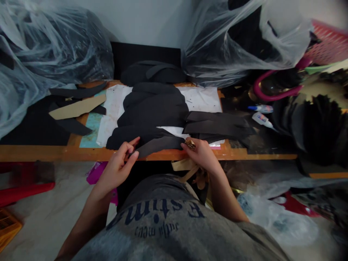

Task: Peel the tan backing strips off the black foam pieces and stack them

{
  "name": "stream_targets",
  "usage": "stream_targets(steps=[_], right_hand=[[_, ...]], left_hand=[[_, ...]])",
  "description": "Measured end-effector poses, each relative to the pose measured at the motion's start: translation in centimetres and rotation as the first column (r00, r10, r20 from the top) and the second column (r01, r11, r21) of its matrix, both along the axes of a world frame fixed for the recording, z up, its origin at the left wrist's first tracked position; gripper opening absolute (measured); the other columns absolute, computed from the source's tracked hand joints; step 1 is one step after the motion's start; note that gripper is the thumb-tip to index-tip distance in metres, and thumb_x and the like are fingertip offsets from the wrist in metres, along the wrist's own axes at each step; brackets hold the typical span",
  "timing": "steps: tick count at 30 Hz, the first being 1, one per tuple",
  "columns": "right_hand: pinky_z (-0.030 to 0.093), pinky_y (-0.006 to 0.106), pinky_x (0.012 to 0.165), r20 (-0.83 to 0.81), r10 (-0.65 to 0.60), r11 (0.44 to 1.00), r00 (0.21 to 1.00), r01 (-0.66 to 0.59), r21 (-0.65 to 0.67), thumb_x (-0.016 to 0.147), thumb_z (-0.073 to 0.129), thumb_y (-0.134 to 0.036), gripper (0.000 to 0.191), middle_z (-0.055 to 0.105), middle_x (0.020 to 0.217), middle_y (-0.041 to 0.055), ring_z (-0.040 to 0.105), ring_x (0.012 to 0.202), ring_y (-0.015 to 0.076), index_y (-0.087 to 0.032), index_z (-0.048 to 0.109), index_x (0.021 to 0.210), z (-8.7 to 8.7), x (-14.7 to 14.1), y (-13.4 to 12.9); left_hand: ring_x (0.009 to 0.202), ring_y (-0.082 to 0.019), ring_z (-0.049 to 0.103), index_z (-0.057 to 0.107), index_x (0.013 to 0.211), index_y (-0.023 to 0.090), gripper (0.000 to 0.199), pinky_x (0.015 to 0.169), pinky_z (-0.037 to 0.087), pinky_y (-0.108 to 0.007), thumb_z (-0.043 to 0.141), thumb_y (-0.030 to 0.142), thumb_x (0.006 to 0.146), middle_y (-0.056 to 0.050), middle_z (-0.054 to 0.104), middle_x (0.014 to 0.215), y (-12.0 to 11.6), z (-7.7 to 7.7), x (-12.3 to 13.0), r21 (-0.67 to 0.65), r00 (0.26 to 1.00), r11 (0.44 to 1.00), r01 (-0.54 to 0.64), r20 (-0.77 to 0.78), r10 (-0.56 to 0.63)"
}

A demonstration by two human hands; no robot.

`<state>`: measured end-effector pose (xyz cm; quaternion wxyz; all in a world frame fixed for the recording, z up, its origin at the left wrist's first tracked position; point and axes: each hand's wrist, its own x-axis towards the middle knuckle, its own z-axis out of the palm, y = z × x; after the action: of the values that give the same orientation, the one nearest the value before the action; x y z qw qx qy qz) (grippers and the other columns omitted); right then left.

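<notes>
A curved dark grey strip of sheet material [160, 145] spans my two hands at the bench's front edge. My left hand [121, 165] has its thumb and bent fingers at the strip's left end. My right hand [199, 152] pinches the right end between thumb and fingertips; a small tan, striped piece [191, 144] also shows in its fingers, its kind unclear. Just beyond lies a fanned stack of black cut pieces [157, 108] on white paper [202, 99]. More dark strips [214, 123] lie to the right of the stack.
A tan pattern-shaped piece [77, 107] lies among black pieces on the left. Two small glue bottles [262, 119] lie on the right near upright black pieces [312, 127]. Large clear plastic bags [59, 43] stand behind. A pink basket [331, 41] is at far right.
</notes>
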<state>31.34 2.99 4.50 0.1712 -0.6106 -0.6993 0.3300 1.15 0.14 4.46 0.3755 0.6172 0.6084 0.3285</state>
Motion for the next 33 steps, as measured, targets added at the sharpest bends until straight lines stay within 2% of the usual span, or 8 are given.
stream_targets(steps=[3, 5, 8, 10, 13, 16, 22, 33], right_hand=[[0.026, 0.027, 0.059, -0.045, 0.019, 1.000, 0.999, -0.020, -0.019, 0.096, 0.053, -0.038, 0.034, 0.044, 0.058, -0.0040, 0.039, 0.056, 0.0127, -0.022, 0.043, 0.067, 0.4, 0.6, -0.2], [0.027, 0.026, 0.059, -0.077, 0.043, 0.998, 0.996, -0.045, -0.036, 0.097, 0.052, -0.040, 0.034, 0.044, 0.060, -0.0042, 0.040, 0.057, 0.0123, -0.022, 0.045, 0.069, 0.8, 1.1, -0.4], [0.028, 0.025, 0.060, -0.131, 0.092, 0.993, 0.987, -0.102, -0.067, 0.097, 0.052, -0.042, 0.033, 0.045, 0.063, -0.0041, 0.041, 0.060, 0.0122, -0.021, 0.047, 0.072, 1.3, 1.8, -0.7], [0.028, 0.025, 0.060, -0.163, 0.091, 0.992, 0.982, -0.103, -0.067, 0.097, 0.052, -0.043, 0.035, 0.044, 0.063, -0.0043, 0.041, 0.061, 0.0119, -0.021, 0.046, 0.070, 1.4, 2.0, -0.8], [0.026, 0.026, 0.058, -0.143, 0.014, 0.999, 0.990, -0.020, -0.037, 0.095, 0.053, -0.045, 0.040, 0.039, 0.059, -0.0053, 0.036, 0.058, 0.0114, -0.021, 0.041, 0.065, 0.9, 1.7, -0.7], [0.025, 0.027, 0.058, -0.072, -0.053, 0.999, 0.996, 0.054, 0.005, 0.093, 0.055, -0.043, 0.040, 0.038, 0.056, -0.0053, 0.034, 0.057, 0.0115, -0.022, 0.039, 0.063, 0.4, 1.0, -0.4], [0.024, 0.028, 0.058, -0.030, -0.085, 0.996, 0.996, 0.084, -0.002, 0.091, 0.055, -0.041, 0.038, 0.040, 0.055, -0.0041, 0.035, 0.055, 0.0122, -0.022, 0.039, 0.062, 0.0, 0.5, -0.1], [0.025, 0.027, 0.059, 0.009, -0.087, 0.995, 0.996, 0.087, -0.040, 0.091, 0.055, -0.039, 0.036, 0.046, 0.057, -0.0020, 0.041, 0.057, 0.0135, -0.022, 0.042, 0.062, -0.4, 0.4, 0.3]], left_hand=[[0.138, -0.026, 0.055, 0.046, 0.085, 0.023, 0.026, 0.113, 0.048, -0.043, 0.055, 0.045, 0.096, -0.012, 0.046, 0.158, -0.3, 0.6, -0.6, -0.073, 0.967, 0.983, 0.170, 0.203, -0.152], [0.141, -0.028, 0.052, 0.045, 0.087, 0.023, 0.025, 0.117, 0.045, -0.046, 0.056, 0.043, 0.096, -0.012, 0.040, 0.161, -0.5, 0.7, -0.8, -0.074, 0.949, 0.986, 0.150, 0.291, -0.122], [0.139, -0.030, 0.053, 0.045, 0.088, 0.022, 0.026, 0.115, 0.046, -0.046, 0.059, 0.042, 0.095, -0.012, 0.042, 0.160, -0.5, 0.3, -0.8, -0.071, 0.927, 0.990, 0.118, 0.366, -0.084], [0.130, -0.027, 0.061, 0.045, 0.086, 0.021, 0.028, 0.107, 0.052, -0.040, 0.064, 0.041, 0.091, -0.011, 0.050, 0.151, -0.2, -0.1, -0.6, -0.046, 0.944, 0.997, 0.054, 0.328, -0.036], [0.095, -0.016, 0.068, 0.050, 0.083, 0.021, 0.028, 0.082, 0.056, -0.025, 0.070, 0.040, 0.086, -0.005, 0.065, 0.109, 0.4, -0.8, 0.1, 0.023, 0.980, 0.995, -0.102, 0.176, 0.096], [0.069, -0.010, 0.058, 0.056, 0.083, 0.020, 0.026, 0.063, 0.048, -0.020, 0.072, 0.041, 0.084, 0.002, 0.057, 0.077, 1.0, -1.3, 0.6, 0.074, 0.978, 0.976, -0.205, 0.064, 0.201], [0.065, -0.010, 0.056, 0.059, 0.082, 0.020, 0.026, 0.060, 0.046, -0.021, 0.073, 0.042, 0.080, 0.003, 0.059, 0.075, 1.9, -2.3, 0.8, 0.066, 0.966, 0.964, -0.259, 0.040, 0.257], [0.066, -0.011, 0.058, 0.060, 0.084, 0.020, 0.026, 0.062, 0.046, -0.023, 0.073, 0.042, 0.079, 0.002, 0.060, 0.076, 2.4, -3.3, 0.8, 0.066, 0.963, 0.961, -0.268, 0.020, 0.268]])
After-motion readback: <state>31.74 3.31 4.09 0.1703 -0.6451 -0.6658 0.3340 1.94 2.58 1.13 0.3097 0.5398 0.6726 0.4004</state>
